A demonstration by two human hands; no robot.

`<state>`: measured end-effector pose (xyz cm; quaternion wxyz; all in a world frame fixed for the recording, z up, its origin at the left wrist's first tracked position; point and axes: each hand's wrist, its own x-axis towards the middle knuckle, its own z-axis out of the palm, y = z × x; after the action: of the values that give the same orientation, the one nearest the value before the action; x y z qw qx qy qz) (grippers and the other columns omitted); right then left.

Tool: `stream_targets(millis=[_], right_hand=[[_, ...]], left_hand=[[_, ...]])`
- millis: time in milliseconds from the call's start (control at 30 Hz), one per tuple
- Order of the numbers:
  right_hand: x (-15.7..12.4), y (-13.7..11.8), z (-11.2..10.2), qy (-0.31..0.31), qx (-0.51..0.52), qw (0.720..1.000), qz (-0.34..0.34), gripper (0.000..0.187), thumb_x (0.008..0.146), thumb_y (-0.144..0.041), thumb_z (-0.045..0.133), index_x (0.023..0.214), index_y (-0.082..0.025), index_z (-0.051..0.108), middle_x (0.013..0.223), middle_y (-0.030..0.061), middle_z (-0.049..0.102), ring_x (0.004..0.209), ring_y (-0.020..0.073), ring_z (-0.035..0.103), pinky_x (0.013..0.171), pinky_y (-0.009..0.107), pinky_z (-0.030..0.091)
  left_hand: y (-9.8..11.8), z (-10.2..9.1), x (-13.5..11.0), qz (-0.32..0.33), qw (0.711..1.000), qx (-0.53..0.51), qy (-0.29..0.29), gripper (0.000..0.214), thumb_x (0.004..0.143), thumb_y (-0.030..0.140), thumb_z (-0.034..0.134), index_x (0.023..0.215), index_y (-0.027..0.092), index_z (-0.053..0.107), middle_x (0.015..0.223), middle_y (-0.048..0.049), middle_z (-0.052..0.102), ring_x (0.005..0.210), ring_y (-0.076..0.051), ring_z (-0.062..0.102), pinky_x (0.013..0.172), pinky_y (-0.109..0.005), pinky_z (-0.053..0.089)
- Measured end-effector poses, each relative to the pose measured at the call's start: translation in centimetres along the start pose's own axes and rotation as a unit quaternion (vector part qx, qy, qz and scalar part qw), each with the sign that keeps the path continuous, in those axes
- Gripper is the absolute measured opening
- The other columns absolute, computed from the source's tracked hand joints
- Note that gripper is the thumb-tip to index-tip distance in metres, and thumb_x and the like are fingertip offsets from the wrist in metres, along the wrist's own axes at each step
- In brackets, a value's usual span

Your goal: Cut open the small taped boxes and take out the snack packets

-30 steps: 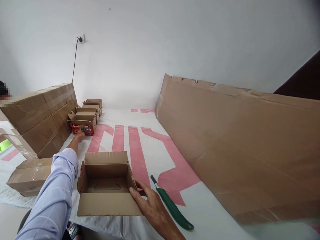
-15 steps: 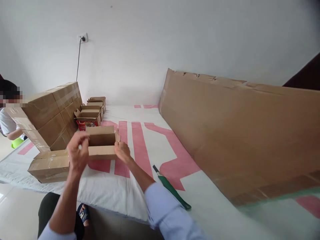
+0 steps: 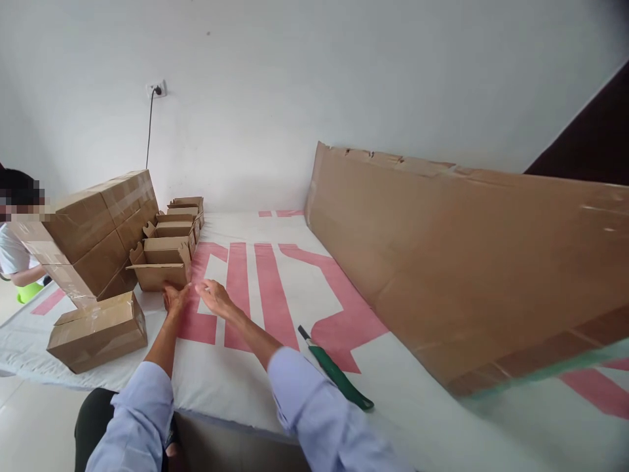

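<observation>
An open cardboard box [image 3: 160, 276] stands on the white-and-red cloth, flaps up, at the near end of a row of open boxes [image 3: 175, 226]. My left hand [image 3: 175, 298] is at its front lower right corner, thumb spread and fingers against the cardboard. Just right of the box, my right hand [image 3: 215, 298] hovers apart from it, fingers loosely bent and holding nothing visible. A taped, closed box [image 3: 98, 331] lies left of my left forearm. The green-handled cutting tool [image 3: 339, 373] rests on the cloth to the right.
Stacked taped cartons [image 3: 98, 233] form a wall at the left, with a person [image 3: 17, 252] behind them. A large cardboard sheet [image 3: 457, 262] leans along the right side. The cloth-covered surface [image 3: 221, 387] ends at a front edge near my knees.
The open box has moved left and away from me to the end of the row, covering the red packet there. My right hand has come off it; the closed box has turned slightly.
</observation>
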<state>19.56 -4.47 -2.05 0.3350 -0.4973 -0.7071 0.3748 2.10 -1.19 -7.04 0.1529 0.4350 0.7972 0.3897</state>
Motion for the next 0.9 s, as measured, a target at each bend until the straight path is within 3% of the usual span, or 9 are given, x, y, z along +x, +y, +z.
stream_targets(millis=[100,167,300,400,500,600,700,900], right_hand=[[-5.6,2.8,-1.2,-0.010,0.014,1.000,-0.012,0.030,0.102,-0.038,0.057,0.121,-0.020,0.073,0.132,0.0126,0.075,0.114,0.0236,0.071,0.096,0.033,0.054],[-9.4,5.4,-2.2,-0.002,0.014,1.000,-0.009,0.037,0.102,-0.042,0.055,0.126,-0.020,0.072,0.129,0.0138,0.074,0.115,0.0260,0.071,0.098,0.038,0.056],[-15.6,11.6,-5.2,0.131,-0.057,0.989,-0.048,0.041,0.105,-0.048,0.047,0.119,-0.021,0.075,0.123,0.0141,0.076,0.117,0.0297,0.070,0.103,0.048,0.056],[-19.2,16.5,-8.2,0.246,-0.163,0.953,-0.071,0.043,0.105,-0.051,0.048,0.114,-0.021,0.076,0.120,0.0170,0.077,0.117,0.0336,0.068,0.107,0.054,0.053],[-22.3,20.8,-11.0,0.279,-0.252,0.925,-0.051,0.049,0.103,-0.059,0.050,0.123,-0.022,0.074,0.124,0.0172,0.077,0.119,0.0350,0.068,0.102,0.052,0.054],[-24.5,24.3,-12.5,0.286,-0.308,0.908,-0.004,0.056,0.099,-0.066,0.050,0.124,-0.021,0.073,0.128,0.0197,0.075,0.119,0.0378,0.068,0.094,0.052,0.057],[-25.7,26.6,-12.5,0.277,-0.316,0.907,0.027,0.057,0.096,-0.067,0.051,0.123,-0.021,0.072,0.128,0.0194,0.075,0.119,0.0380,0.070,0.092,0.052,0.059],[-25.8,27.3,-11.6,0.271,-0.314,0.909,0.048,0.053,0.094,-0.063,0.052,0.119,-0.023,0.075,0.127,0.0185,0.076,0.118,0.0383,0.070,0.091,0.052,0.059]], left_hand=[[-0.1,0.8,1.6,-0.027,0.999,-0.002,0.025,0.092,0.087,0.056,0.083,0.156,0.019,0.035,0.157,-0.0291,0.055,0.146,-0.044,0.058,0.110,-0.048,0.053],[0.0,1.2,2.6,-0.035,0.999,-0.001,0.031,0.092,0.088,0.057,0.082,0.156,0.019,0.034,0.157,-0.0286,0.055,0.146,-0.042,0.058,0.109,-0.048,0.053],[0.4,1.5,4.2,-0.045,0.998,0.006,0.037,0.089,0.089,0.055,0.083,0.155,0.020,0.035,0.152,-0.0274,0.059,0.145,-0.042,0.058,0.109,-0.048,0.052],[0.7,1.3,5.1,-0.039,0.998,0.009,0.047,0.094,0.088,0.054,0.085,0.156,0.015,0.033,0.150,-0.0302,0.059,0.144,-0.044,0.058,0.110,-0.051,0.051],[0.9,1.0,5.7,-0.025,0.998,0.006,0.057,0.101,0.084,0.053,0.088,0.157,0.013,0.032,0.146,-0.0304,0.062,0.140,-0.047,0.060,0.108,-0.053,0.051],[1.1,0.8,6.3,-0.016,0.998,0.003,0.063,0.101,0.080,0.052,0.092,0.155,0.013,0.037,0.142,-0.0276,0.065,0.137,-0.047,0.062,0.107,-0.052,0.051],[1.5,0.7,6.6,-0.012,0.997,0.001,0.077,0.102,0.079,0.054,0.093,0.154,0.013,0.037,0.148,-0.0280,0.061,0.140,-0.045,0.059,0.108,-0.049,0.051],[2.7,0.5,7.6,-0.012,0.996,-0.001,0.094,0.103,0.081,0.055,0.094,0.155,0.013,0.033,0.160,-0.0292,0.049,0.148,-0.042,0.051,0.117,-0.048,0.046]])
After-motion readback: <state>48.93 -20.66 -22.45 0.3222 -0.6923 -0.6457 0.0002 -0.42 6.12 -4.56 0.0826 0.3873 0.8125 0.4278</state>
